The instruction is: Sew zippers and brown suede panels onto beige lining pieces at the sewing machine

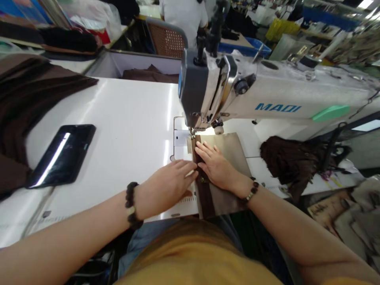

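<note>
A beige fabric panel point(234, 148) with a dark brown strip point(204, 198) along its left side lies on the white table, its far end under the presser foot point(192, 132) of a sewing machine point(267, 93). My right hand point(215, 164) rests flat on the panel and strip, fingers stretched toward the foot. At the strip's left edge, my left hand point(168, 184) has its fingers bent and closed on the brown material; its thumb is partly hidden. A small metal piece point(203, 179) shows on the strip between the hands and my body.
A black phone point(63, 154) lies on the left of the white table point(130, 118), beside stacked dark brown fabric point(35, 91). Bunched brown cloth point(287, 158) sits under the machine arm at right. Beyond the table are a brown chair point(168, 37) and a person in white point(184, 18).
</note>
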Tool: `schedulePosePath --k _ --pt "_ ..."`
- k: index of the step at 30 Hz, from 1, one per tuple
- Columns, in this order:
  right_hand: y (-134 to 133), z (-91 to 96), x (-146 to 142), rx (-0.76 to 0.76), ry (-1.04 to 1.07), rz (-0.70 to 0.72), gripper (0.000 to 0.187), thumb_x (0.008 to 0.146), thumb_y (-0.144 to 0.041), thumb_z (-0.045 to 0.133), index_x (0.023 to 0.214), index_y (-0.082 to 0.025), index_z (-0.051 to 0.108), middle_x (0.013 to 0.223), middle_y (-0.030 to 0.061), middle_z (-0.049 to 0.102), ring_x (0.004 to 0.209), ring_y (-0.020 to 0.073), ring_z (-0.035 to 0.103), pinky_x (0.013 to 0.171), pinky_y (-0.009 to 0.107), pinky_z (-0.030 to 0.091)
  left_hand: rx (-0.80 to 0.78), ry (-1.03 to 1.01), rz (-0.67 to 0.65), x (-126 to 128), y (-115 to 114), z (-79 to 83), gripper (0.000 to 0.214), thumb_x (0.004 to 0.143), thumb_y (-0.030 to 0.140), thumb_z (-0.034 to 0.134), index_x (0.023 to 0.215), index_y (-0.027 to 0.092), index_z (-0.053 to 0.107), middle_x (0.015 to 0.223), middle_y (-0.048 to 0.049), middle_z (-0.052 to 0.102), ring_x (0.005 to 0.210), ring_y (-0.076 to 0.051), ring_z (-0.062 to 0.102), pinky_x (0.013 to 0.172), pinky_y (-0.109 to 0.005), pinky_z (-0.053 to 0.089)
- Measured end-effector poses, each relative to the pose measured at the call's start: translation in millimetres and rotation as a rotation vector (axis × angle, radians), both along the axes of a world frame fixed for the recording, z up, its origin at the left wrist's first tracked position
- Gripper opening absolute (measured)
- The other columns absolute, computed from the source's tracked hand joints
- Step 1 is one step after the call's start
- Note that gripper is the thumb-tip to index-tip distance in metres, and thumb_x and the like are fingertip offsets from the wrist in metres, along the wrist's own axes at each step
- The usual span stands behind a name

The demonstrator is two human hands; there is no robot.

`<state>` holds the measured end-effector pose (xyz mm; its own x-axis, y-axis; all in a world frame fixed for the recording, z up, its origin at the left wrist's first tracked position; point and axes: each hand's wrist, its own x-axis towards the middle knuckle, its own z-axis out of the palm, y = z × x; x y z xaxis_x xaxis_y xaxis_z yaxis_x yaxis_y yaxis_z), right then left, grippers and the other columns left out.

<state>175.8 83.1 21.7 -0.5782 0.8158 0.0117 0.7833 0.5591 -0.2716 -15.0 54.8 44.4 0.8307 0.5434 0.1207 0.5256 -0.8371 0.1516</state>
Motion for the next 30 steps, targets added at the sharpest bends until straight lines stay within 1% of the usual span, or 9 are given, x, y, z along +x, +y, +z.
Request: schedulePosePath --k 2,4,7,10,15,19,23,26,30 --pt "-0.2 0.7 -0.3 -0.001 -0.002 -0.004 0.044 0.090 -0.020 0.037 0.132 -0.009 0.035 0.143 0.0094 0.026 0.132 0.0245 0.019 0.107 0.049 0.020 -0.019 -0.057 -0.055 3.9 -26.8 0.4 0.025 0.086 0.023 0.050 0.106 0.009 0.054 0.109 -0.0114 0.054 0.099 -0.022 0.050 0.090 -0.038 0.044" --pt "-0.8 1.0 -0.1 0.001 -0.002 -0.010 0.044 0.090 -0.020 0.037 0.132 -0.010 0.035 0.143 0.0092 0.026 0.132 0.0241 0.019 0.107 0.049 0.020 -0.014 -0.143 -0.084 9.2 -47.2 -5.0 0.022 0.089 0.016 0.041 0.105 0.008 0.054 0.107 -0.0108 0.056 0.097 -0.021 0.052 0.091 -0.037 0.043" --pt "-1.8 1.4 0.5 0.021 -0.009 -0.004 0.044 0.090 -0.021 0.038 0.132 -0.010 0.035 0.143 0.0083 0.026 0.132 0.0238 0.020 0.107 0.048 0.021 0.018 -0.273 -0.062 17.1 -61.2 -17.1 0.023 0.091 0.012 0.036 0.103 0.006 0.055 0.104 -0.0102 0.058 0.098 -0.020 0.051 0.093 -0.036 0.043" --pt "-1.8 2.3 0.2 0.047 -0.019 0.000 0.044 0.090 -0.022 0.038 0.132 -0.011 0.035 0.143 0.0083 0.027 0.132 0.0235 0.020 0.107 0.049 0.022 0.006 -0.382 -0.058 21.2 -62.2 -23.4 0.024 0.092 0.013 0.034 0.099 0.006 0.056 0.098 -0.0095 0.060 0.096 -0.020 0.052 0.090 -0.033 0.045" --pt "0.7 1.2 0.3 0.107 -0.035 0.050 0.044 0.088 -0.020 0.039 0.130 -0.008 0.038 0.142 0.0134 0.026 0.133 0.0247 0.018 0.107 0.051 0.020 -0.057 -0.453 -0.095 20.8 -62.7 -22.7 0.030 0.094 0.014 0.027 0.092 0.007 0.057 0.088 -0.0089 0.061 0.090 -0.018 0.053 0.086 -0.031 0.047" --pt "2.3 -4.3 2.6 0.108 0.002 0.059 0.045 0.088 -0.021 0.038 0.131 -0.009 0.035 0.142 0.0125 0.027 0.132 0.0218 0.021 0.107 0.049 0.021 -0.068 -0.420 -0.080 20.3 -65.5 -24.2 0.032 0.095 0.015 0.024 0.093 0.009 0.056 0.085 -0.0084 0.061 0.091 -0.017 0.054 0.086 -0.029 0.046" --pt "3.0 -6.5 3.6 0.108 -0.017 0.048 0.049 0.088 -0.022 0.037 0.135 -0.010 0.029 0.143 0.0101 0.025 0.132 0.0199 0.020 0.108 0.048 0.020 -0.053 -0.371 -0.073 20.5 -66.5 -26.8 0.028 0.094 0.015 0.027 0.095 0.011 0.055 0.086 -0.0086 0.060 0.092 -0.017 0.054 0.086 -0.030 0.045" --pt "3.7 -5.2 3.3 0.097 -0.044 0.045 0.049 0.088 -0.022 0.037 0.135 -0.011 0.031 0.144 0.0096 0.024 0.132 0.0199 0.020 0.108 0.048 0.020 -0.046 -0.356 -0.082 19.7 -66.5 -27.1 0.027 0.093 0.015 0.028 0.096 0.011 0.054 0.087 -0.0090 0.059 0.092 -0.017 0.054 0.086 -0.030 0.045" --pt "4.0 -4.8 2.8 0.086 -0.013 0.038 0.048 0.087 -0.021 0.037 0.134 -0.013 0.032 0.143 0.0093 0.025 0.132 0.0192 0.020 0.107 0.048 0.021 -0.027 -0.316 -0.088 18.4 -67.0 -26.2 0.023 0.092 0.016 0.032 0.097 0.011 0.054 0.087 -0.0093 0.059 0.091 -0.017 0.054 0.087 -0.029 0.045"
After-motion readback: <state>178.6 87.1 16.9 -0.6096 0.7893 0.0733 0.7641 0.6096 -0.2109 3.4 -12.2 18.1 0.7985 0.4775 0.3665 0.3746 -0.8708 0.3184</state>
